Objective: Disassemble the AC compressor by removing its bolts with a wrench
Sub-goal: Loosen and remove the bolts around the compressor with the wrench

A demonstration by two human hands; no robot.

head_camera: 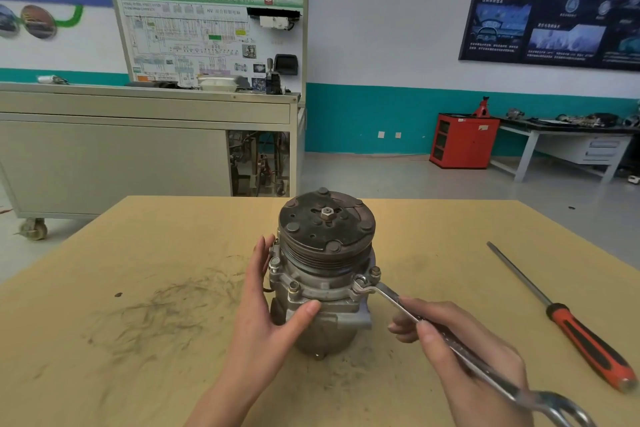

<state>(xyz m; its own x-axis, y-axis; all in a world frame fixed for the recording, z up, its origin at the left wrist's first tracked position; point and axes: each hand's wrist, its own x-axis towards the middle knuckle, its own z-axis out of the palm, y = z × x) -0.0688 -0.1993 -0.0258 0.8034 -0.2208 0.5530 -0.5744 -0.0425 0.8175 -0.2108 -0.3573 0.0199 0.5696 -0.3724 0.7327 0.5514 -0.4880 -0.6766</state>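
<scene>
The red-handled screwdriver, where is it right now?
In the head view the screwdriver lies on the table's right side, untouched, right of the compressor and the right hand holding the wrench.

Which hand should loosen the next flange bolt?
Right. The right hand grips the wrench, whose head already sits on a front flange bolt; the left hand only braces the compressor.

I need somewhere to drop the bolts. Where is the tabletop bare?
Widest: the scuffed tan wooden tabletop left of the left hand. A strip between the steel wrench and the red-and-black screwdriver. Crowded: around the grey metal compressor and right hand.
</scene>
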